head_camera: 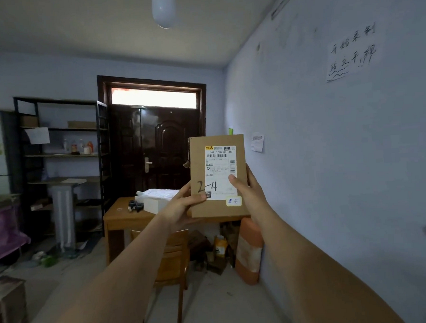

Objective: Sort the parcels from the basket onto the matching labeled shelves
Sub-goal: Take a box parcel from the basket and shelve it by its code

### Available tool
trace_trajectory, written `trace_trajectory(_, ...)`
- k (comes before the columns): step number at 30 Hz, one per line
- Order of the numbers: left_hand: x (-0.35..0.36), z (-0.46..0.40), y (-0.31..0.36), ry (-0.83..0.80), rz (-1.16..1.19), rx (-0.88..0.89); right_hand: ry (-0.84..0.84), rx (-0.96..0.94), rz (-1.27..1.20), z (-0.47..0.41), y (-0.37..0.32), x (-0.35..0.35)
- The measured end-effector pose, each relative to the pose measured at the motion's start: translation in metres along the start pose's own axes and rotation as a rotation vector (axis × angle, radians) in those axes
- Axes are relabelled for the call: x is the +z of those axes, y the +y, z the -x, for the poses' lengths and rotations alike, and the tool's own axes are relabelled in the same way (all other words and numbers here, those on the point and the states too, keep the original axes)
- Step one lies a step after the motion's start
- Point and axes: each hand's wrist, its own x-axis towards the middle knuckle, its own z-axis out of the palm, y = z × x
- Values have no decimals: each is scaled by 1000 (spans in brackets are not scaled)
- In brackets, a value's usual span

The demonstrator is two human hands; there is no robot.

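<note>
Parcel (217,176): flat brown cardboard, held upright at chest height, near the centre of view at 4 o'clock. White shipping label on its face; "2-4" handwritten across the lower left of the label; small pale sticker at the lower right corner. Left hand (184,207): grip pinching the parcel's lower left edge, thumb on the front face. Right hand (245,189): grip pinching the right edge, thumb laid on the label. Step in hand, judged: label being read, destination presumably row 2, slot 4; placement not yet made. Next move, judged: turn toward 9 o'clock, carry to the shelving and match the code against a shelf tag; tags too small to read from here. Black metal shelving (61,154) stood against the far wall at 9 o'clock, well apart from the parcel. Contents: flat cartons on the top tier; several bottles on the second tier; a sheet of paper hung from the top tier's front; lower tiers dim, items indistinct. Basket: not in view. Wooden bench (121,215) below and behind the parcel at 7 o'clock, carrying a white bundle, a white box and small black objects. Chair (175,262) tucked beneath. Cartons and an orange roll heaped on the floor at 5 o'clock, against the wall.
</note>
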Motion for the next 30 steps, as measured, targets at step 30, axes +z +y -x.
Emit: trace_trajectory(30, 253, 169, -60, -934, 132, -147, 995, 1, 310, 376, -103, -104)
